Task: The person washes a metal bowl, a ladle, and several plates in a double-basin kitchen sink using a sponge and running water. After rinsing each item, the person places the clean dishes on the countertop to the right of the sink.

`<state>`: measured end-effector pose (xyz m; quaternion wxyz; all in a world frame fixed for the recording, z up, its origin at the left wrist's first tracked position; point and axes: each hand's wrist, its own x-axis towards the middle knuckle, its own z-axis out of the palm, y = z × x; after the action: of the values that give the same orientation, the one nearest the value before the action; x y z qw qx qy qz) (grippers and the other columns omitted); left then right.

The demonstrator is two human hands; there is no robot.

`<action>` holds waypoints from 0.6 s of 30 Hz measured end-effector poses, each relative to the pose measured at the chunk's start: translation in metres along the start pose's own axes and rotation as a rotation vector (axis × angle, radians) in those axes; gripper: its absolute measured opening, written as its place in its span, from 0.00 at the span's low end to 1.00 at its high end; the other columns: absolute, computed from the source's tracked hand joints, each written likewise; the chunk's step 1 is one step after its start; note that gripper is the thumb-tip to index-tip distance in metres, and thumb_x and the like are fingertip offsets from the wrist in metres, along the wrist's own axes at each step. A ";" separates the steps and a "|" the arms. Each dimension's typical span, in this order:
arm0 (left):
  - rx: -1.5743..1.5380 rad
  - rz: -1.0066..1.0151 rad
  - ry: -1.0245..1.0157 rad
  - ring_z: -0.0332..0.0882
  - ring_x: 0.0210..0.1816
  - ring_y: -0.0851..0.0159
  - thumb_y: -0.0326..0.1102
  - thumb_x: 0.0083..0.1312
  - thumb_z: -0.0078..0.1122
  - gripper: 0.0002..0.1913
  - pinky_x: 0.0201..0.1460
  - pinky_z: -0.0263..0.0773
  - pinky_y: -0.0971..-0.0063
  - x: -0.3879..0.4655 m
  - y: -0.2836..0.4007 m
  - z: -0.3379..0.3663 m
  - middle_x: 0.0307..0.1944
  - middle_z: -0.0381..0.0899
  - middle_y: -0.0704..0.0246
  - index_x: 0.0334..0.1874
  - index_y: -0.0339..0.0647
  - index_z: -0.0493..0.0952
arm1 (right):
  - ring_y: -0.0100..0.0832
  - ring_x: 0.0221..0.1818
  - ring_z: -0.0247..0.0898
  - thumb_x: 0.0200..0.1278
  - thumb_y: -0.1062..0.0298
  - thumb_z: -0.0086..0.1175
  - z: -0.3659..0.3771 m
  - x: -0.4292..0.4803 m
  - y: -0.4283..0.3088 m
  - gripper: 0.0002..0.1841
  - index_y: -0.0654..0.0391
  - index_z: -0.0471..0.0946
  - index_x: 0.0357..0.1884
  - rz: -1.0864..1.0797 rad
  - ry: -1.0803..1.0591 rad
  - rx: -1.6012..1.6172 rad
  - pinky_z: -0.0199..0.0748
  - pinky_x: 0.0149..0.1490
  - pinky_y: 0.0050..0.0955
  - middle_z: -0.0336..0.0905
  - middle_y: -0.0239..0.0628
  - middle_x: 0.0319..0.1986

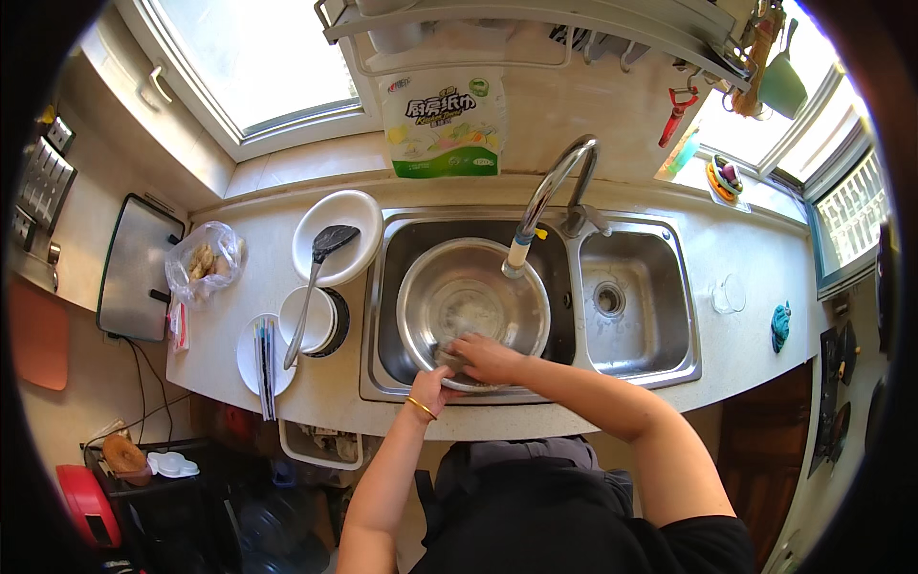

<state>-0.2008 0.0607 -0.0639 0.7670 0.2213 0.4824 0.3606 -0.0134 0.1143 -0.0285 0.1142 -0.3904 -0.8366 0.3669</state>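
Note:
A large stainless steel basin [470, 287] sits tilted slightly in the left bowl of a double sink [380, 301]. With my left hand [432, 387] I grip the basin's near rim. My right hand [484, 357] is inside the basin by its near wall, pressing what looks like a greyish scrubber or cloth [450, 356], mostly covered by the fingers. The chrome faucet [545, 194] arches over the basin, its nozzle above the far right part of the rim. No stream of water can be made out.
Left of the sink are a white bowl [337, 208] with a black spatula [315, 280], stacked bowls [305, 319], a plate [247, 359] bearing chopsticks or knives, and a plastic bag [204, 262]. At right stand a glass [729, 294] and a teal cloth [781, 328].

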 end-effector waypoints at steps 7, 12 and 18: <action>-0.170 -0.160 -0.021 0.79 0.43 0.54 0.22 0.58 0.52 0.12 0.45 0.80 0.53 -0.017 0.027 0.037 0.41 0.78 0.60 0.45 0.31 0.73 | 0.51 0.51 0.67 0.50 0.73 0.52 -0.004 0.075 0.018 0.17 0.58 0.69 0.46 0.212 0.777 0.124 0.64 0.55 0.48 0.72 0.51 0.44; -0.151 -0.155 0.024 0.79 0.45 0.52 0.21 0.58 0.51 0.13 0.44 0.80 0.52 -0.019 0.034 0.023 0.43 0.78 0.59 0.47 0.30 0.73 | 0.51 0.53 0.66 0.50 0.76 0.50 -0.003 0.032 -0.016 0.20 0.56 0.69 0.49 -0.070 0.003 -0.075 0.63 0.58 0.44 0.71 0.48 0.46; -0.166 -0.197 -0.020 0.79 0.41 0.56 0.21 0.58 0.53 0.12 0.44 0.79 0.48 -0.021 0.027 0.033 0.39 0.76 0.64 0.45 0.31 0.71 | 0.57 0.52 0.64 0.52 0.77 0.51 -0.010 0.075 -0.020 0.19 0.60 0.67 0.50 0.114 0.672 0.362 0.65 0.55 0.45 0.70 0.54 0.48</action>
<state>-0.1863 0.0626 -0.0189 0.8191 0.1119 0.4626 0.3202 -0.0702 0.1668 -0.0149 0.4285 -0.5082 -0.6511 0.3663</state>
